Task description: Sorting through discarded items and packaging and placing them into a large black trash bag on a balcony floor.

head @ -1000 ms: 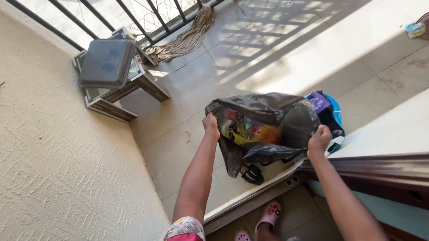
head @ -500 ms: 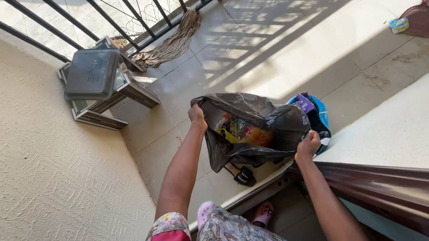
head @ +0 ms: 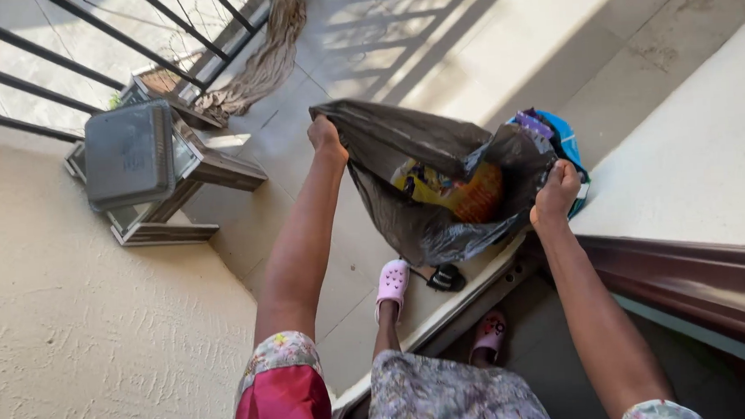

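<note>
1. Pale floor tiles (head: 500,50) of a balcony fill the view, with sunlight and shadows of the black railing (head: 125,31). A rough cream wall (head: 73,336) is on the left side.
2. It seems the person is carrying a black plastic bag (head: 428,207) over the door threshold (head: 471,302), holding its mouth open. Colourful wrappers show inside the bag.
3. The left hand (head: 325,138) is closed on the far edge of the bag, arm stretched almost straight forward.
4. The right hand (head: 556,193) is closed in a fist on the near edge, beside a blue bag (head: 566,144).
5. One pink clog (head: 392,282) is already on the tiles; the other pink clog (head: 490,333) is behind the threshold.
6. The next move, I judge, needs both grips kept firm so the bag does not tip out.
</note>
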